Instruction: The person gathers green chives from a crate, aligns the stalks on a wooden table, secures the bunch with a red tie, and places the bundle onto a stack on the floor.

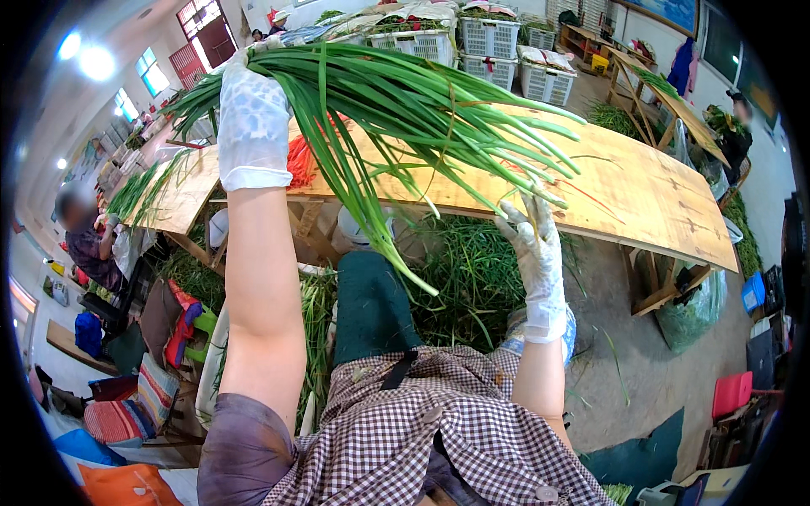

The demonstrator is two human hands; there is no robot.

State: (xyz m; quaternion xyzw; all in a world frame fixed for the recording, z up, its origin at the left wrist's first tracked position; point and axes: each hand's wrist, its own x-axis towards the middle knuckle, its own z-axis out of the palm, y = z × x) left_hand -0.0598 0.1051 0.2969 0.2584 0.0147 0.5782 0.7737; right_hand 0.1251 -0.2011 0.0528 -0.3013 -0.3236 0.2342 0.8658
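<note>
My left hand (253, 110), in a whitish translucent glove, is raised over the table and closed around a large bunch of garlic chives (396, 93). The pale stem ends fan out to the right, and the dark green leaves hang past both sides of the hand. A few stalks droop toward my lap. At the stem ends is my right hand (536, 244), in a thin white glove with its fingertips up. A thin yellowish strip of leaf shows between its partly bent fingers. Red ties (302, 160) lie on the wooden table (658, 190) behind my left hand.
Loose greens (472, 270) are heaped below the table edge before my knees. A plastic bag (696, 308) stands under the table's right end. Stacked white crates (489, 42) stand at the back. One person (89, 236) works at the left, another (738, 139) sits at the far right.
</note>
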